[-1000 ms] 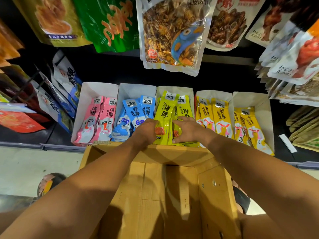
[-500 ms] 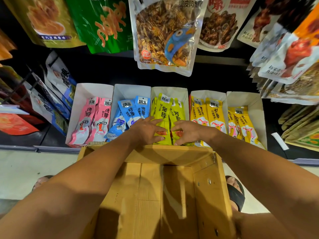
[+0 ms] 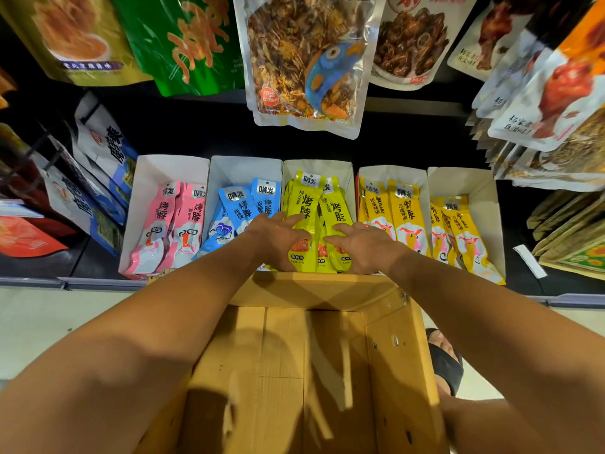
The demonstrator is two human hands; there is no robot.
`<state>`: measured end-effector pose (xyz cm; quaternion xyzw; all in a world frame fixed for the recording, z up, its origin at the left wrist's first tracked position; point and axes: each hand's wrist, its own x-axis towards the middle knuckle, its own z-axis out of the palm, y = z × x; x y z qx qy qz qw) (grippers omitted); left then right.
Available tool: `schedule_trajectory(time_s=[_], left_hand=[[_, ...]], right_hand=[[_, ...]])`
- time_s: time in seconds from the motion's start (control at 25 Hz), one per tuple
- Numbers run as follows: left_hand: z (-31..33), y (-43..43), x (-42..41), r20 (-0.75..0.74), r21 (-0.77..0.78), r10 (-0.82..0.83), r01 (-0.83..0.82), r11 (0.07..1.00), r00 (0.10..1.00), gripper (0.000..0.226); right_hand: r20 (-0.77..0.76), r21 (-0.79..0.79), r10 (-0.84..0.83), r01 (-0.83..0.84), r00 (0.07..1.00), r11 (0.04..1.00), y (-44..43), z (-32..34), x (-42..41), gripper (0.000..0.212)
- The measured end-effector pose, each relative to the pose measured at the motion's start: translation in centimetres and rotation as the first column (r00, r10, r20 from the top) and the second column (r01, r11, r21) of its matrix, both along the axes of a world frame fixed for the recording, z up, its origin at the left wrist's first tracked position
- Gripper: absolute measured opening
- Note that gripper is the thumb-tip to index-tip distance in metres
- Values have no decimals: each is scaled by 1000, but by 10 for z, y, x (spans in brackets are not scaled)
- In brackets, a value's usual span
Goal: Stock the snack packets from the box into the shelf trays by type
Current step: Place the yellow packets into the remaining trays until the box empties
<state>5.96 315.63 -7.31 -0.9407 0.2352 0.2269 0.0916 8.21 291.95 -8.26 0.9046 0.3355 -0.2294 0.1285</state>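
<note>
Shop shelf (image 3: pixel 32 282): left hand (image 3: pixel 275 237) and right hand (image 3: pixel 363 245), fingers spread, press lime packets (image 3: pixel 314 208) flat in middle tray (image 3: pixel 347 168). Settling step; next, check box (image 3: pixel 294 371) below that tray for leftovers.

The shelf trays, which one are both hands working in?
The middle tray, with lime-yellow packets: left hand and right hand lie on them. Others hold pink packets, blue packets, orange packets.

The left hand (image 3: pixel 275 239) and right hand (image 3: pixel 363 247) cover the lower parts of the lime packets (image 3: pixel 307 204) at centre frame. The upper edge cuts off the hanging bags (image 3: pixel 304 60), and the bottom edge cuts off the cardboard box (image 3: pixel 294 371).
</note>
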Motion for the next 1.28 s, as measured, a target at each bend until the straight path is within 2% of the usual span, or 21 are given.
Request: schedule_trajectory(time_s=[0.2, 0.32, 0.4, 0.56, 0.6, 0.8, 1.0, 1.12, 1.2, 1.28], left_hand=[[2, -2, -1, 45, 24, -14, 12, 1000, 999, 91], [0, 0, -6, 68, -20, 6, -5, 1000, 998, 83], [-4, 1, -9, 58, -72, 28, -24, 997, 998, 79], [-12, 6, -8, 45, -251, 125, -110, 962, 991, 66], [-15, 9, -7, 35, -272, 148, -133, 953, 988, 62], [-24, 15, -12, -41, -323, 222, -223, 920, 974, 62], [-25, 9, -19, -26, -369, 309, -296, 881, 951, 68], [-25, -2, -20, 40, -293, 342, -317, 902, 939, 78], [-22, -7, -19, 126, -209, 300, -270, 940, 946, 84], [-19, -8, -18, 140, -147, 219, -199, 969, 965, 83]], right_hand=[[54, -15, -25, 26, 998, 1000, 3, -4, -2, 99], [89, 54, -63, 59, 994, 997, 5, -3, -2, 89], [44, 110, -81, 76, 996, 991, 6, -3, 0, 83], [-195, 347, -147, 208, 970, 914, 5, -4, -2, 79], [-214, 352, -162, 231, 963, 907, 5, -3, -1, 80], [-66, 179, -177, 187, 982, 966, 1, -1, 4, 87], [-50, 141, -155, 161, 987, 977, 0, 1, 4, 90], [-7, 122, -173, 173, 985, 977, 4, -2, 0, 91], [-35, 137, -195, 198, 980, 971, 7, -2, -1, 92], [-95, 164, -215, 228, 972, 960, 7, -1, -1, 86]])
